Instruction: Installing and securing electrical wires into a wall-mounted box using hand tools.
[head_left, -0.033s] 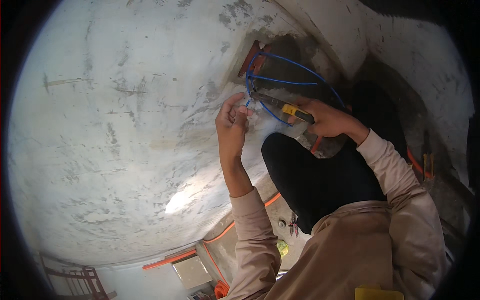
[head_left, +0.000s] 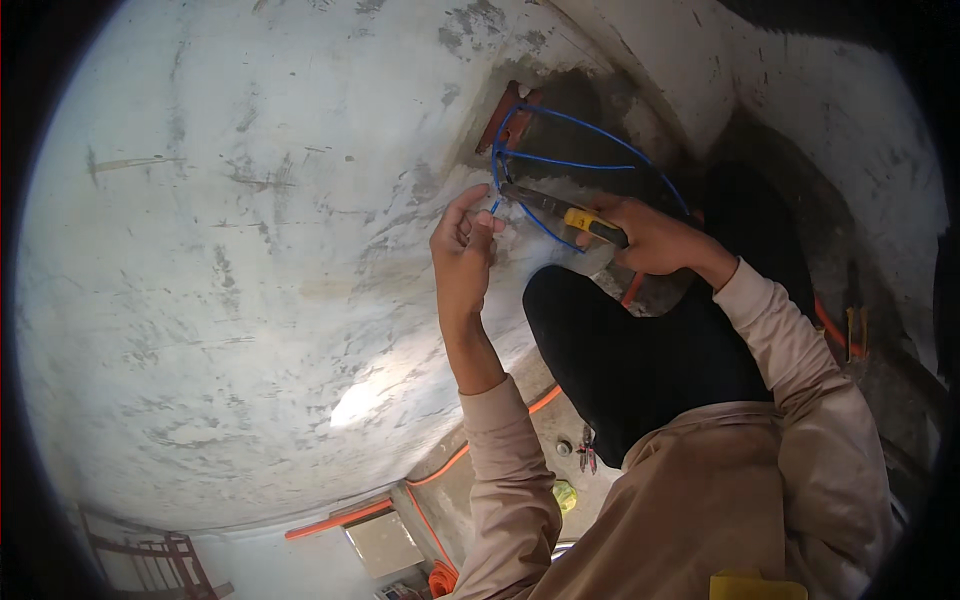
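Observation:
My left hand (head_left: 464, 238) is raised near the wall and pinches the end of a blue wire (head_left: 496, 206) between thumb and finger. In my right hand (head_left: 655, 238) is a wire stripper (head_left: 560, 212) with a dark metal head and yellow-and-black handles. Its jaws meet the same wire just above my left fingertips. Several blue wires come out of a reddish-brown wall box (head_left: 508, 118) set in a grey cement patch; the others curve off to the right and down past the tool. The exact bite of the jaws is too small to make out.
The patchy whitish wall (head_left: 250, 250) fills the left side. My bent knee (head_left: 570, 300) is close below the tool. Orange conduit (head_left: 440, 468) runs along the wall's foot. Red-handled pliers (head_left: 588, 452) lie on the floor, and a reddish metal frame (head_left: 165, 560) stands at lower left.

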